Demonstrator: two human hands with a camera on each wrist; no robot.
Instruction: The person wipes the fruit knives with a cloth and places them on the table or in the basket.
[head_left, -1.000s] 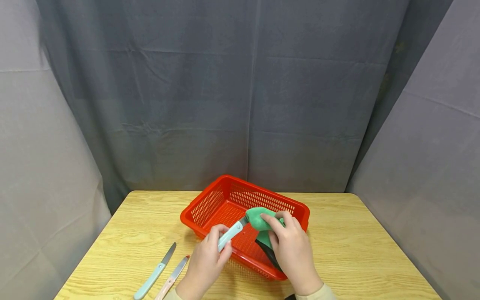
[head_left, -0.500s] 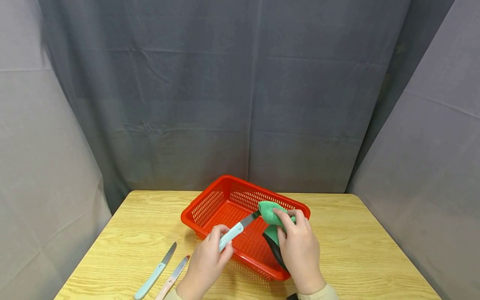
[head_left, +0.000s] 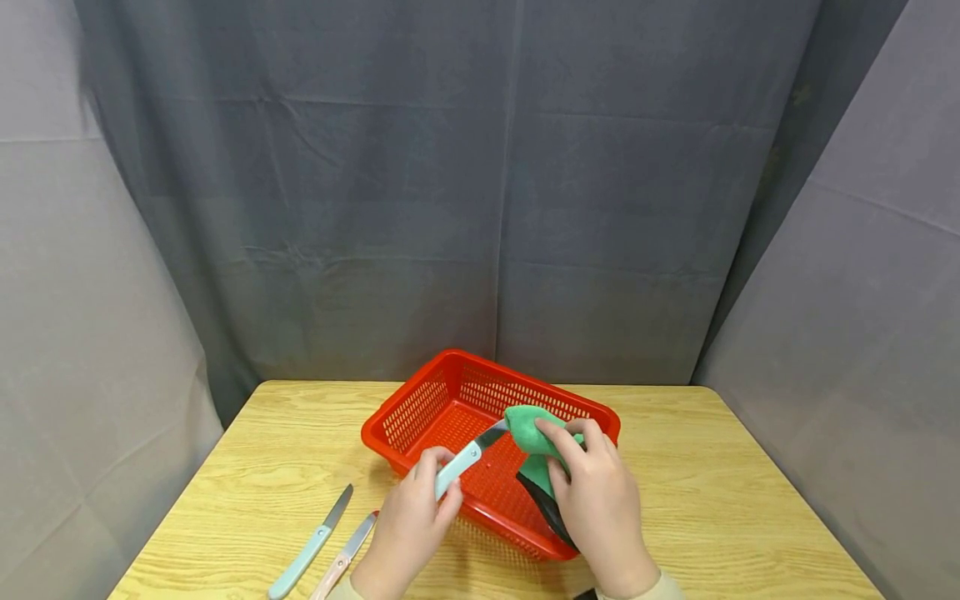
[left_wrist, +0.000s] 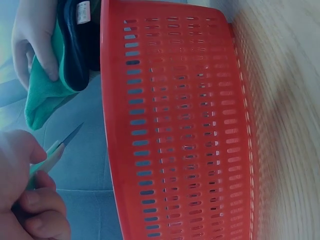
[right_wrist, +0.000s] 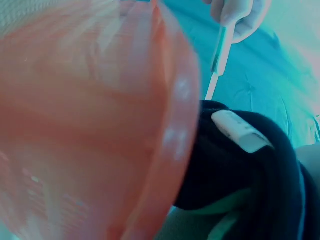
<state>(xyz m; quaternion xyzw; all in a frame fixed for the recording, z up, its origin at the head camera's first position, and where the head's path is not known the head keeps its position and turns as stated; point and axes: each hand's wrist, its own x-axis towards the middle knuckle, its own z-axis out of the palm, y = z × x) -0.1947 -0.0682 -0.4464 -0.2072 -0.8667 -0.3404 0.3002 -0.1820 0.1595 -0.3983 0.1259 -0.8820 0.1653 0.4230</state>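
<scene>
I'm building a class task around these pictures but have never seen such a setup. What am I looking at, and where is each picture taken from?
There is no machine here, just a person's left hand and right hand. The wide picture comes from a camera worn on the head, looking forward and down. The two closer pictures come from a camera on each wrist, so the red basket looms large in them.

Besides the basket, a blue-handled knife and a pink-handled knife lie on the wooden table. The left hand grips a second blue-handled knife; the right hand holds a green-and-black cloth.
</scene>
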